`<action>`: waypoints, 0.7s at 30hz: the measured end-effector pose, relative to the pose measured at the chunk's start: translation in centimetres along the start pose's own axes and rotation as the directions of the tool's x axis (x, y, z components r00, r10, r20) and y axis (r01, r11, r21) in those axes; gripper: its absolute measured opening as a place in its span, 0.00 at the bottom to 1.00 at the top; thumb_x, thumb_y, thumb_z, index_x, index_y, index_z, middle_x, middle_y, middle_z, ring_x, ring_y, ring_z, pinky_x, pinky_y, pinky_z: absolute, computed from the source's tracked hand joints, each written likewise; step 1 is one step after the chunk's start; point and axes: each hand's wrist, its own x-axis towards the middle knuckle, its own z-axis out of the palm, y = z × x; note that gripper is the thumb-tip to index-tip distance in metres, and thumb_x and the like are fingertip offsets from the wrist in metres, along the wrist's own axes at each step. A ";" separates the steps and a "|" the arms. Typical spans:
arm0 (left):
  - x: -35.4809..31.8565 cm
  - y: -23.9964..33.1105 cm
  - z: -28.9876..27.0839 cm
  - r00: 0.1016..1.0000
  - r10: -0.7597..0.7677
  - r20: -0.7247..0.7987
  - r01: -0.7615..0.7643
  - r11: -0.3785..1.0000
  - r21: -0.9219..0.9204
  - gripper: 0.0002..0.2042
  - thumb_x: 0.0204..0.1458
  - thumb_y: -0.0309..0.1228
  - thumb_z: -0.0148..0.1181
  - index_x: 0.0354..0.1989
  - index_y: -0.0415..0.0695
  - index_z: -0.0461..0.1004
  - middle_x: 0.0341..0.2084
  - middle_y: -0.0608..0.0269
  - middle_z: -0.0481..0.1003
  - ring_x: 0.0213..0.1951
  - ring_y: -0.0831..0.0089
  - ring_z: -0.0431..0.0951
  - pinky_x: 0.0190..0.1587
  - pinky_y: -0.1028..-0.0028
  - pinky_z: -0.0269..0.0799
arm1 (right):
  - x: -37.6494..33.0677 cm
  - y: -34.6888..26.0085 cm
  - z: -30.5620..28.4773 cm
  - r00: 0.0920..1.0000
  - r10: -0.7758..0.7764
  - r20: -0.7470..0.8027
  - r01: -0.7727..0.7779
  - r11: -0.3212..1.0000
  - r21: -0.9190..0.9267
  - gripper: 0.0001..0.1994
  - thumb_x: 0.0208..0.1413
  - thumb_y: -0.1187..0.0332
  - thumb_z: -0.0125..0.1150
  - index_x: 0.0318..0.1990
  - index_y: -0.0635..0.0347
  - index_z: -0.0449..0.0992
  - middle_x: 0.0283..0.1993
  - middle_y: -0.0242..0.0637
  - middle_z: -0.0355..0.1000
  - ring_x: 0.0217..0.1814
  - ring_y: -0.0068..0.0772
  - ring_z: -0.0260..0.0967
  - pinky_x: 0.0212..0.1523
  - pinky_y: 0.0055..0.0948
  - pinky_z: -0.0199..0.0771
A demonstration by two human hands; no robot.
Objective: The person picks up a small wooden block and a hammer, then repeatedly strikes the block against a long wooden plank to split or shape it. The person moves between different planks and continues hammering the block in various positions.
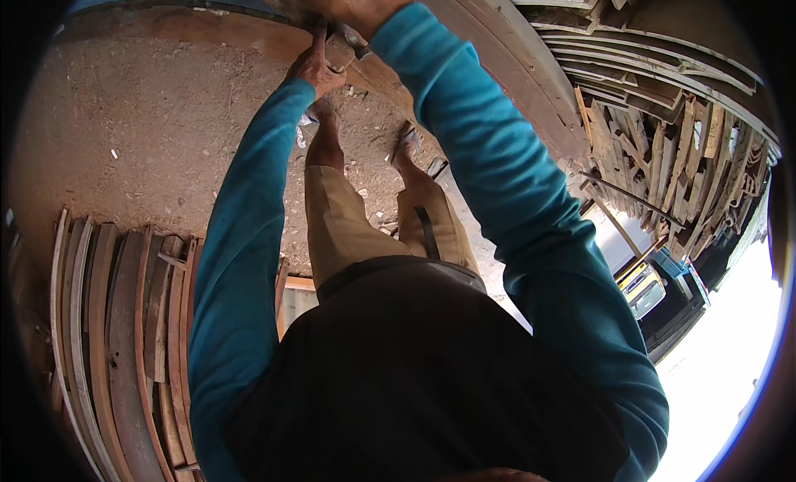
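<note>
My left hand (312, 70) is at the upper middle, by the edge of a long brown plank. Its thumb and fingers close around a small wooden block (339, 54). Just right of the block is a dark, partly shiny piece (356, 41) whose kind I cannot make out. My right hand (352, 2) reaches over the plank (506, 59) above the left one. The top edge of the view cuts off its fingers, so whether it holds anything is hidden.
Brown boards (124, 341) stand stacked at the lower left. Long planks (638, 59) and a pile of cut wood pieces (672, 163) fill the right side. A yellow vehicle (640, 287) stands in bright light beyond. My feet are on a dirt floor (182, 133) scattered with chips.
</note>
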 end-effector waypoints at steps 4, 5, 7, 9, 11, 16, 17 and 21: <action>-1.8 0.2 -1.5 0.999 -0.030 -0.018 0.029 0.996 -0.085 0.55 0.42 0.33 0.74 0.76 0.58 0.39 0.61 0.39 0.70 0.56 0.44 0.76 0.59 0.58 0.74 | -5.8 2.9 -7.1 0.995 0.038 -0.094 0.008 0.897 0.442 0.18 0.63 0.56 0.50 0.22 0.52 0.64 0.18 0.32 0.57 0.22 0.30 0.60 0.32 0.37 0.70; -1.4 0.3 -1.6 0.996 0.078 -0.032 -0.081 0.992 -0.100 0.55 0.42 0.33 0.74 0.76 0.62 0.40 0.61 0.39 0.69 0.56 0.44 0.75 0.59 0.57 0.74 | -8.7 3.8 -10.3 0.977 0.092 -0.191 0.029 0.833 0.552 0.19 0.64 0.55 0.48 0.20 0.50 0.61 0.18 0.31 0.55 0.22 0.31 0.59 0.33 0.39 0.70; -2.5 0.3 -0.9 0.981 0.191 -0.016 -0.192 0.980 -0.055 0.55 0.41 0.32 0.75 0.76 0.68 0.41 0.61 0.40 0.69 0.57 0.45 0.75 0.58 0.57 0.75 | -13.8 3.6 -15.7 0.683 0.454 -0.573 -0.002 0.785 0.620 0.22 0.62 0.59 0.45 0.15 0.45 0.49 0.13 0.26 0.41 0.15 0.26 0.43 0.26 0.33 0.59; -3.3 2.0 -0.1 0.959 0.277 0.066 -0.282 0.956 0.077 0.55 0.41 0.31 0.75 0.75 0.71 0.41 0.60 0.43 0.70 0.56 0.46 0.75 0.56 0.56 0.76 | -16.3 2.9 -17.8 0.775 0.393 -0.495 0.015 0.772 0.636 0.22 0.62 0.59 0.46 0.16 0.45 0.49 0.13 0.26 0.43 0.15 0.26 0.43 0.25 0.32 0.57; -4.0 4.2 -0.9 0.982 0.172 0.082 -0.186 0.960 0.210 0.54 0.41 0.31 0.74 0.74 0.74 0.44 0.53 0.43 0.73 0.52 0.45 0.77 0.52 0.55 0.78 | -17.1 1.2 -17.9 0.838 0.310 -0.449 0.056 0.771 0.635 0.21 0.63 0.58 0.46 0.17 0.45 0.52 0.14 0.24 0.45 0.16 0.24 0.45 0.27 0.31 0.57; -10.3 8.6 2.3 0.956 0.295 -0.002 -0.284 0.922 0.262 0.49 0.41 0.32 0.72 0.72 0.77 0.50 0.44 0.44 0.75 0.46 0.44 0.79 0.47 0.54 0.79 | -19.9 -3.5 -15.0 0.896 0.156 -0.416 0.073 0.871 0.485 0.17 0.64 0.64 0.51 0.21 0.57 0.64 0.17 0.30 0.61 0.18 0.27 0.59 0.22 0.33 0.65; -11.4 9.0 2.7 0.956 0.292 0.033 -0.288 0.911 0.293 0.49 0.41 0.32 0.72 0.73 0.73 0.51 0.47 0.44 0.75 0.48 0.44 0.78 0.48 0.54 0.78 | -20.5 -7.2 -14.6 0.934 0.217 -0.284 -0.161 0.965 0.208 0.18 0.63 0.60 0.56 0.23 0.57 0.65 0.17 0.30 0.60 0.19 0.26 0.58 0.22 0.32 0.62; -16.5 14.4 5.6 0.960 0.260 0.101 -0.277 0.933 0.231 0.49 0.40 0.33 0.71 0.74 0.62 0.51 0.53 0.43 0.73 0.53 0.46 0.77 0.54 0.56 0.76 | -24.8 -11.3 -16.1 0.989 0.149 0.001 -0.147 0.981 -0.124 0.15 0.60 0.63 0.62 0.26 0.63 0.71 0.20 0.43 0.67 0.18 0.42 0.63 0.23 0.41 0.61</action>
